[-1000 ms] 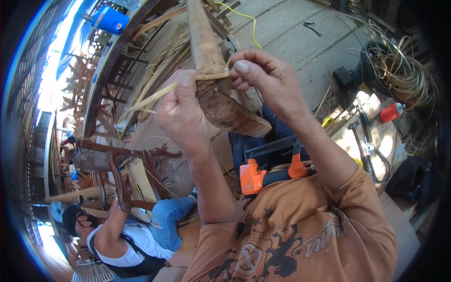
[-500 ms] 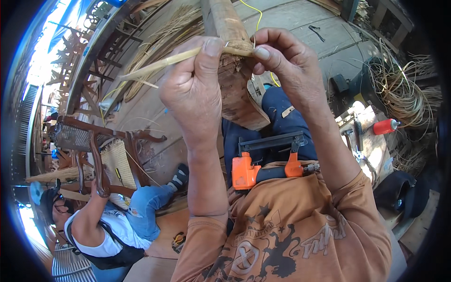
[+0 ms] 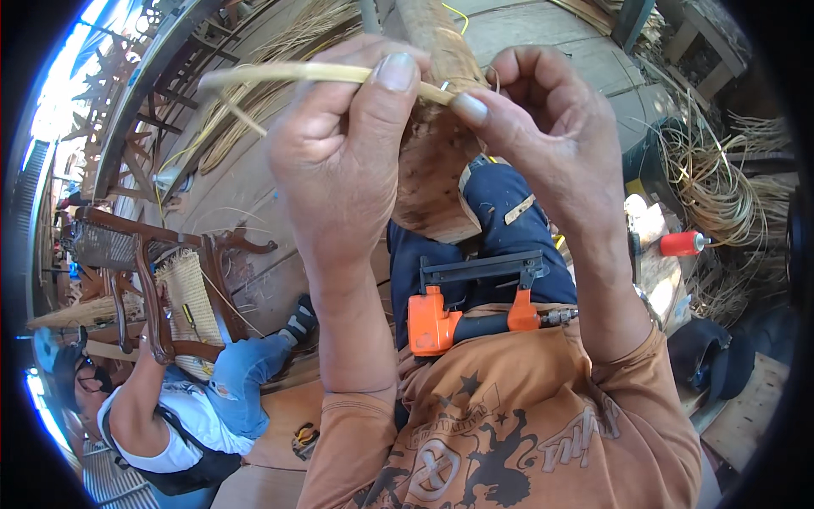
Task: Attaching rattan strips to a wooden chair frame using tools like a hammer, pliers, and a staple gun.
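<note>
My left hand is closed on a pale yellow rattan strip, thumb pressed on it, with the loose end sticking out to the left. My right hand pinches the same strip near its right end, at the round end of a wooden post. The strip lies across the post, whose broad lower block shows between my wrists above my knees. An orange nail gun lies across my lap at the waist of my shirt.
A co-worker sits at lower left holding a dark wooden chair with a woven panel. Rattan bundles lie upper left, coils at right beside a red can. A yellow cord runs behind the post.
My hands have moved upward in view, with the strip between them, and the right hand has shifted slightly right. The strip's left end has risen.
</note>
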Available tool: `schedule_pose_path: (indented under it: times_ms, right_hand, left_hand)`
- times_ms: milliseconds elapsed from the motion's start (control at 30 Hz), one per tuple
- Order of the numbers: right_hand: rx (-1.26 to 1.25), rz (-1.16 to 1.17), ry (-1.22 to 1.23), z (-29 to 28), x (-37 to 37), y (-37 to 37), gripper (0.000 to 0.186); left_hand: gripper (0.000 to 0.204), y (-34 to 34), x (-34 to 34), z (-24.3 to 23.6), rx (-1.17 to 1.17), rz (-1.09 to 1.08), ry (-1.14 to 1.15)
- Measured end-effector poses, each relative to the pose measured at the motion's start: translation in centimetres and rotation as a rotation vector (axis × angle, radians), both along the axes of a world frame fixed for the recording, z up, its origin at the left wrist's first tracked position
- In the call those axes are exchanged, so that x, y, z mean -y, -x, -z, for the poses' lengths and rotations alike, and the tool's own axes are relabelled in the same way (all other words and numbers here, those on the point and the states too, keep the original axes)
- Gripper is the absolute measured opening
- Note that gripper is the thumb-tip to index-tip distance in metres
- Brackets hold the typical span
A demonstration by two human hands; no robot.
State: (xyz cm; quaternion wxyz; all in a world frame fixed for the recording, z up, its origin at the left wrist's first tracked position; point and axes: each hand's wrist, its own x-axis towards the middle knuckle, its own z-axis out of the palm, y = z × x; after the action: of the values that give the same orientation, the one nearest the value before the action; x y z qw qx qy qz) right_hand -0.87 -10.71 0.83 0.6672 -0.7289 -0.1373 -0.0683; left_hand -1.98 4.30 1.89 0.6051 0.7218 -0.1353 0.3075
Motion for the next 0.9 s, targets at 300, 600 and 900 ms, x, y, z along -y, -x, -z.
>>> schedule_pose_path:
  times_ms: [300,600,900]
  right_hand:
    - [-0.098,-0.032,-0.064,-1.2,-0.6,0.0,0.033]
    - [-0.038,-0.036,-0.246,3.1,0.9,2.1,0.029]
    - [-0.048,-0.788,0.882,14.1,2.5,12.0,0.059]
  left_hand:
    - [0.021,-2.6,-1.2,0.2,0.026,0.198,-0.139]
    - [0.02,-2.3,-0.7,-0.2,0.054,0.145,-0.182]
    - [0.018,-3.4,-2.0,-0.4,-0.028,0.312,-0.33]
